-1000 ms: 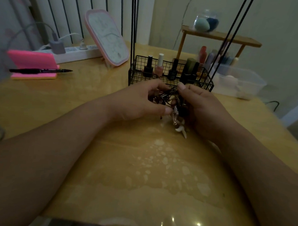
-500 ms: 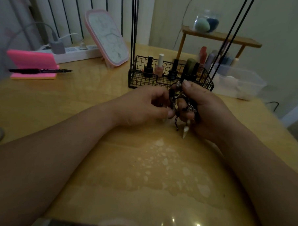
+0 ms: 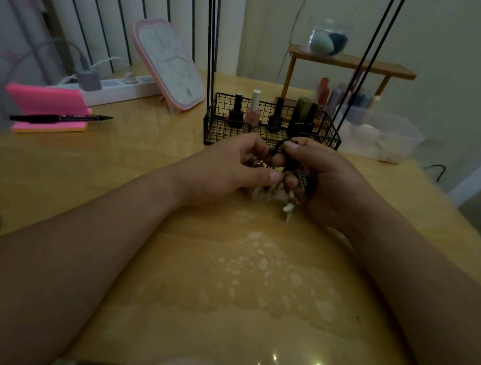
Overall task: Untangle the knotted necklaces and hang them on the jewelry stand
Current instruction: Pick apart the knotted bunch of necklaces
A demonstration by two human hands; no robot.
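A dim room, with a wooden table (image 3: pixel 151 178) under a glossy cover that carries pale blotches toward its near edge. Toward the far edge, about midway along, stands the jewelry stand (image 3: pixel 211 43): thin black rods rise out of frame from a black wire basket (image 3: pixel 222 129) that holds nail polish bottles (image 3: pixel 235 113). A pink-framed mirror (image 3: pixel 170 66) leans just left of it.

You hold the necklaces (image 3: pixel 294 179) as one dark knot of cord and chain, just above the table's middle and just in front of the basket. Your right hand (image 3: pixel 325 180) is curled round the bulk of it, with chain draped over the fingers and a white pendant (image 3: pixel 287 209) hanging below. Your left hand (image 3: pixel 229 168) is closed on the knot's left side, thumb pressed in toward the cords. Exactly which strand it pinches is too dark to tell.

This looks like the untangling step, early on, with nothing visibly hung on the rods. The next move probably calls for finding one loose loop and easing it out gently while your right hand keeps the rest steady. Hard pulling would likely tighten the knot.
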